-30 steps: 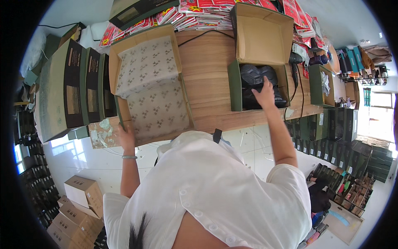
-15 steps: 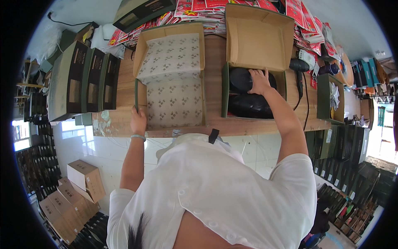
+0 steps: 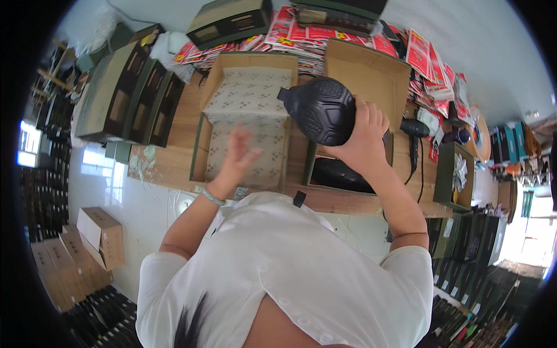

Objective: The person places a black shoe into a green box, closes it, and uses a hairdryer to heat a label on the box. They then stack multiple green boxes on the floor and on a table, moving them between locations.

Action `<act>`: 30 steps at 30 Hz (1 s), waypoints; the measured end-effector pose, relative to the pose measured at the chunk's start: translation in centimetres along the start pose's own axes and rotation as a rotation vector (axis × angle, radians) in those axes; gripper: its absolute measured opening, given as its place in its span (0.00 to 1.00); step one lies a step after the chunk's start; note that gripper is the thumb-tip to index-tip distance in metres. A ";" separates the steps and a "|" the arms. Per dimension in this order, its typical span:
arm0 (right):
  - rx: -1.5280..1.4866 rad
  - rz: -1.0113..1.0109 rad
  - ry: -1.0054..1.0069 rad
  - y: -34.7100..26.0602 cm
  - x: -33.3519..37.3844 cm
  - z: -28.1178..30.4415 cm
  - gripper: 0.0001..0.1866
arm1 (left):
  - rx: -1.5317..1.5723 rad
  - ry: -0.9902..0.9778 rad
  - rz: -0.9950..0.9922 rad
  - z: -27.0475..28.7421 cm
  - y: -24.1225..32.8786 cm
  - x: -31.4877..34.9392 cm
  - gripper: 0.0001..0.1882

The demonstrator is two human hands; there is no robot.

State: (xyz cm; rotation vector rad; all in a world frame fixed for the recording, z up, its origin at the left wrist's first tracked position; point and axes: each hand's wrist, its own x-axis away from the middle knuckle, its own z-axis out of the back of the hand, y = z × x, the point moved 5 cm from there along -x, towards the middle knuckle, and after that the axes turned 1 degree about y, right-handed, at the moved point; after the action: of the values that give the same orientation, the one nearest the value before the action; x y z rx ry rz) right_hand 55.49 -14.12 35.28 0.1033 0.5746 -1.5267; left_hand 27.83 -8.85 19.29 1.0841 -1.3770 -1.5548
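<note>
My right hand (image 3: 366, 138) grips a black shoe (image 3: 325, 111), lifted above the table with its patterned sole facing up. A narrow tab sticks out at the shoe's left end. Below it stands an open green box (image 3: 371, 66) with its lid flipped back; the second black shoe (image 3: 341, 176) lies inside. Slightly blurred, my left hand (image 3: 235, 156) hovers over another open green box (image 3: 199, 152), fingers apart and holding nothing. White paper with a small grey print (image 3: 264, 148) lines that box and its raised lid.
Closed dark green boxes (image 3: 125, 95) stand upright on the left of the wooden table (image 3: 180, 124). Red packets (image 3: 290, 32) pile along the back. To the right are a hair dryer (image 3: 415, 127) and a small open box (image 3: 444, 177). Brown cartons (image 3: 101, 235) sit on the floor.
My right hand has lifted one black shoe out of the right box and turned its sole up. The left hand has left the left box's edge and moved over its paper. The view has shifted.
</note>
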 end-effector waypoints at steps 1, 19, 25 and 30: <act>0.004 0.027 -0.014 -1.7 -0.3 -0.1 0.57 | 0.213 -0.129 0.000 -2.8 3.2 0.2 0.44; -0.724 -0.003 -0.985 -10.2 -3.9 -10.7 0.56 | 0.701 0.152 0.021 3.7 6.1 2.8 0.21; -0.659 0.065 -0.786 -13.4 -1.3 -16.4 0.54 | 0.432 0.225 -0.004 10.7 0.3 4.1 0.26; -0.194 0.144 -0.657 -14.9 0.8 -22.4 0.51 | -0.038 0.644 -0.062 17.9 -4.9 7.1 0.26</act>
State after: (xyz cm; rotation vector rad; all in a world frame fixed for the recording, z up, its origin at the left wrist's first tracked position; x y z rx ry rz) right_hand 34.73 -6.63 19.81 -0.4825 0.1774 -1.2589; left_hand 8.56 -9.02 14.61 1.4493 -0.8743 -1.1146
